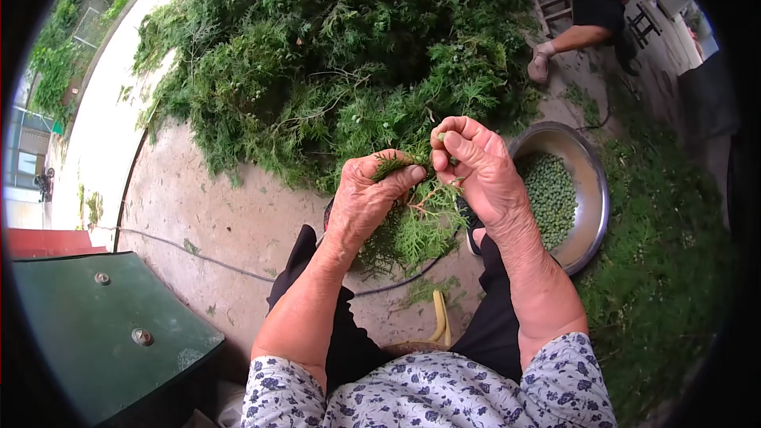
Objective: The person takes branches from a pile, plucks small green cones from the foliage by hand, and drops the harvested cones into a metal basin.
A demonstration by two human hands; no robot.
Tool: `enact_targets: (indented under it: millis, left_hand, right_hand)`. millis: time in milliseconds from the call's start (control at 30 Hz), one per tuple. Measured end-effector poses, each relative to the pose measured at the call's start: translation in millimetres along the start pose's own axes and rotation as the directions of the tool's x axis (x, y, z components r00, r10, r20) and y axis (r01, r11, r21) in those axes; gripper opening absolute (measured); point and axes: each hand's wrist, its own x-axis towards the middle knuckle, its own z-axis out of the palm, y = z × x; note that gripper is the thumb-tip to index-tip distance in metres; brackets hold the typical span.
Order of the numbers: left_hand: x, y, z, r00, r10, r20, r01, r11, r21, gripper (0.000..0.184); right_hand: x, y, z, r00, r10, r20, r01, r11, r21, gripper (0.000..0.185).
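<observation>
My left hand [366,194] is closed around a leafy evergreen sprig [426,230], its thumb pressed on the stem. The sprig's flat, scaly fronds hang down between my knees. Close beside it, my right hand [487,173] is closed too, with a small green cone [441,137] between thumb and forefinger. To the right of that hand stands a wide metal bowl [598,218], which holds many small green cones [547,196].
A large heap of cut evergreen branches [317,55] lies ahead. More greenery [650,293] covers the ground at right. Another person's leg [583,38] is at upper right. A green metal-looking box [103,325] stands at left, and a cable [214,260] crosses the concrete.
</observation>
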Motion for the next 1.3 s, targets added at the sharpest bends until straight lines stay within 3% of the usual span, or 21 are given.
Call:
enact_targets:
  millis: [100,200,300,367,500,567,600,633,667,767,800,900,933,967,1000,1033,1100,1167,1233,1300]
  left_hand:
    - [0,0,-3,1.000,0.001,0.020,0.000,0.998,-0.070,0.016]
    - [0,1,-2,0.999,-0.005,0.032,0.008,0.996,-0.093,0.018]
    - [0,0,2,0.999,0.039,0.022,-0.035,0.982,-0.186,0.015]
    - [1,-1,3,0.999,-0.031,0.004,0.031,0.965,-0.259,0.015]
    - [1,0,2,0.997,-0.045,0.056,0.051,0.992,-0.116,0.014]
    - [1,-1,7,1.000,-0.012,0.002,0.013,0.998,-0.069,0.012]
    - [1,-2,9,1.000,-0.013,0.004,0.013,0.998,-0.069,0.012]
    - [2,-3,10,0.999,0.036,-0.029,-0.035,0.999,0.015,0.011]
    - [2,-4,13,0.994,0.088,-0.057,-0.082,0.992,0.100,0.010]
    - [0,-6,29,0.978,0.165,-0.126,-0.160,0.986,0.054,0.010]
    - [-1,-6,31,0.983,0.141,-0.116,-0.135,0.989,0.060,0.010]
    - [-5,-8,35,0.990,0.114,-0.088,-0.117,0.992,-0.035,0.011]
    - [-9,3,39,0.997,-0.019,-0.071,0.013,0.996,-0.085,0.014]
    - [-9,3,41,0.998,-0.015,-0.067,0.010,0.997,-0.081,0.014]
    - [-8,-1,41,0.994,-0.057,-0.090,0.043,0.988,-0.147,0.014]
    - [-9,-6,40,0.989,-0.099,-0.111,0.073,0.974,-0.214,0.014]
    - [-10,-13,40,0.988,-0.128,-0.092,0.106,0.972,-0.208,0.014]
    - [-15,-16,46,0.991,-0.118,-0.070,0.092,0.948,-0.305,0.016]
    - [-24,-14,51,0.992,-0.120,-0.034,0.102,0.937,-0.335,0.018]
    - [-33,-17,56,0.998,-0.047,0.033,0.056,0.918,-0.394,0.018]
  right_hand:
    - [0,1,0,0.998,-0.013,-0.060,0.018,0.997,0.078,0.011]
    - [-1,5,-10,0.999,0.038,-0.017,-0.040,0.981,-0.191,0.012]
    - [-4,9,-8,0.999,0.047,-0.028,-0.053,0.951,-0.303,0.016]
    - [-3,12,-10,1.000,0.011,-0.011,-0.014,0.953,-0.301,0.019]
    - [-3,10,-6,0.998,-0.063,0.007,0.060,0.905,-0.421,0.015]
    - [-2,13,-6,0.995,-0.097,-0.002,0.084,0.872,-0.483,0.014]
    - [1,18,-9,0.934,-0.343,0.100,0.316,0.662,-0.679,0.014]
    - [2,20,-10,0.809,-0.529,0.257,0.486,0.356,-0.798,0.014]
    - [-1,20,-8,0.811,-0.543,0.217,0.470,0.383,-0.795,0.014]
    - [-10,14,-8,0.828,-0.532,0.177,0.409,0.356,-0.840,0.014]
    - [-14,15,-4,0.761,-0.606,0.232,0.447,0.230,-0.864,0.015]
    - [-24,12,-7,0.757,-0.611,0.232,0.430,0.199,-0.881,0.015]
    - [-26,9,-12,0.789,-0.589,0.174,0.400,0.277,-0.874,0.013]
    - [-25,6,-25,0.780,-0.598,0.186,0.442,0.314,-0.841,0.012]
    - [-31,-3,-32,0.904,-0.426,-0.034,0.310,0.708,-0.634,0.013]
    - [-37,-14,-40,0.973,-0.160,-0.164,0.107,0.949,-0.295,0.013]
    - [-45,-29,-59,0.918,-0.302,-0.255,0.197,0.908,-0.369,0.011]
    - [-59,-51,-83,0.914,-0.311,-0.259,0.144,0.848,-0.511,0.015]
    - [-69,-62,-110,0.828,-0.461,-0.320,0.099,0.681,-0.725,0.014]
    - [-87,-69,-140,0.801,-0.473,-0.368,0.028,0.644,-0.765,0.017]
